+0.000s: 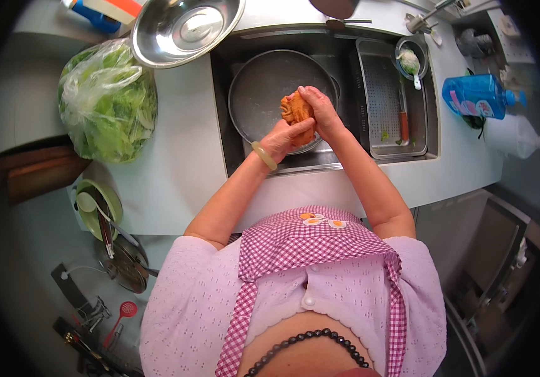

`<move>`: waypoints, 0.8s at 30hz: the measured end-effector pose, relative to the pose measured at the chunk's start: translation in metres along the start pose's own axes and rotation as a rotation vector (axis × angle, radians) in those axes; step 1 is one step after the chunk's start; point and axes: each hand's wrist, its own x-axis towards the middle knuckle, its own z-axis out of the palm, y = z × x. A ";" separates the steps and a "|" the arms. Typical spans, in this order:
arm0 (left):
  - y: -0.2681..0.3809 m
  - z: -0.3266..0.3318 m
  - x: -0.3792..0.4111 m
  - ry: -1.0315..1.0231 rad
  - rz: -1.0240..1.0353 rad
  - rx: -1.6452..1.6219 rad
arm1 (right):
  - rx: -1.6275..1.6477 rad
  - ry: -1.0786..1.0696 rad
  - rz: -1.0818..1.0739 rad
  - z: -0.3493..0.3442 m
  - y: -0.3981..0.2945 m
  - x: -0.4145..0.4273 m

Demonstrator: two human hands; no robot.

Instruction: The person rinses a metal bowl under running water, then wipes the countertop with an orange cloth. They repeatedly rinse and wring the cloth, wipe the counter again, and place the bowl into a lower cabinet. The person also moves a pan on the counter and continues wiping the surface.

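Observation:
Both my hands grip a crumpled orange cloth (pixel 297 107) above the sink. My left hand (pixel 280 136), with a pale bangle at the wrist, is closed around its lower part. From the upper right, my right hand (pixel 321 109) wraps over the cloth. Part of it is hidden under my fingers. Below them a wide, dark round pan (pixel 265 89) sits in the sink basin (pixel 221 118); its inner surface looks wet.
A perforated steel tray (pixel 387 94) in the sink's right side holds an orange-handled tool (pixel 403 125) and a small strainer (pixel 411 61). Left are a bag of leafy greens (pixel 110 103) and a steel bowl (pixel 187 33). A blue soap bottle (pixel 475 95) is at the right.

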 end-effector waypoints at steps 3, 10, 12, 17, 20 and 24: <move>0.004 0.005 -0.005 0.031 -0.041 -0.038 | -0.354 -0.074 -0.080 -0.001 -0.004 -0.002; 0.005 0.009 -0.005 -0.136 -0.213 -0.309 | 0.055 -0.436 0.218 -0.008 -0.025 -0.022; -0.003 0.012 0.003 -0.117 -0.303 -0.459 | -0.030 -0.403 0.225 -0.003 -0.032 -0.031; -0.012 0.010 0.016 -0.086 -0.207 -0.193 | -0.303 -0.249 0.085 -0.004 -0.032 -0.028; -0.025 0.006 0.041 0.030 -0.107 0.107 | -0.491 -0.153 -0.061 -0.004 -0.026 -0.020; -0.063 -0.002 0.092 0.338 0.337 0.568 | -0.667 -0.021 -0.205 0.011 -0.022 -0.012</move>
